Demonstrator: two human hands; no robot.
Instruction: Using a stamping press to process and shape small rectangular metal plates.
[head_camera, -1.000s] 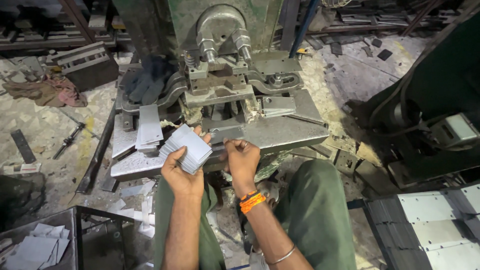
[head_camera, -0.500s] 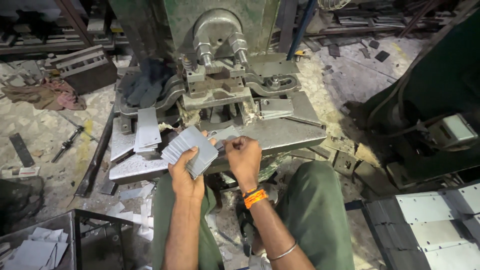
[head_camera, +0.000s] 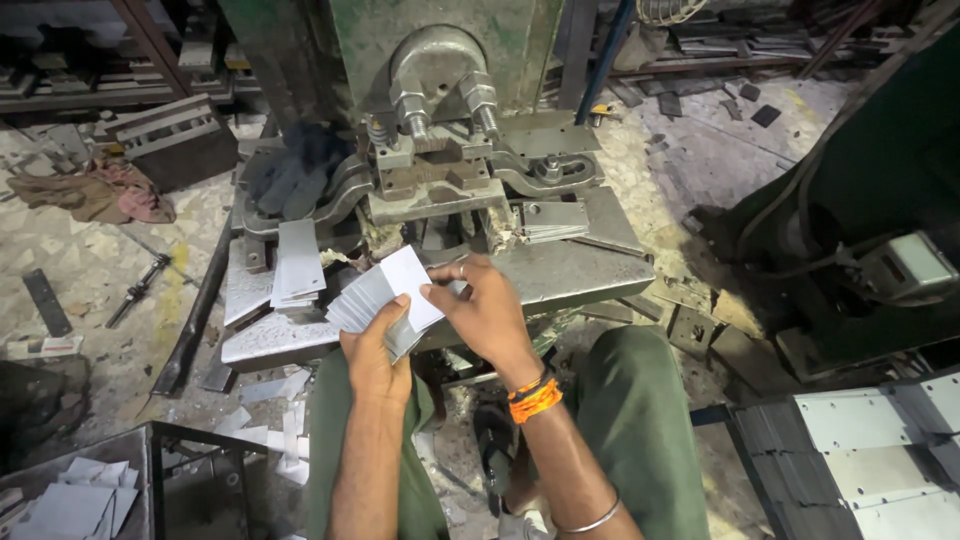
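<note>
My left hand (head_camera: 372, 355) holds a fanned stack of small grey metal plates (head_camera: 375, 295) just in front of the press table (head_camera: 590, 270). My right hand (head_camera: 485, 305) has its fingers on the top plate of that stack, pinching its right edge. An orange band sits on my right wrist. Behind the hands stands the green press machine (head_camera: 440, 110) with its die block (head_camera: 432, 180). A second pile of plates (head_camera: 298, 262) lies on the left of the press table.
Several punched plates (head_camera: 553, 219) rest to the right of the die. A dark bin (head_camera: 80, 500) with cut pieces is at lower left. Stacked grey sheets (head_camera: 860, 450) lie at lower right. Scrap, a cloth and tools litter the floor on the left.
My right hand has moved left onto the stack and taken hold of the top plate. The left hand holds the stack a little higher and nearer the die.
</note>
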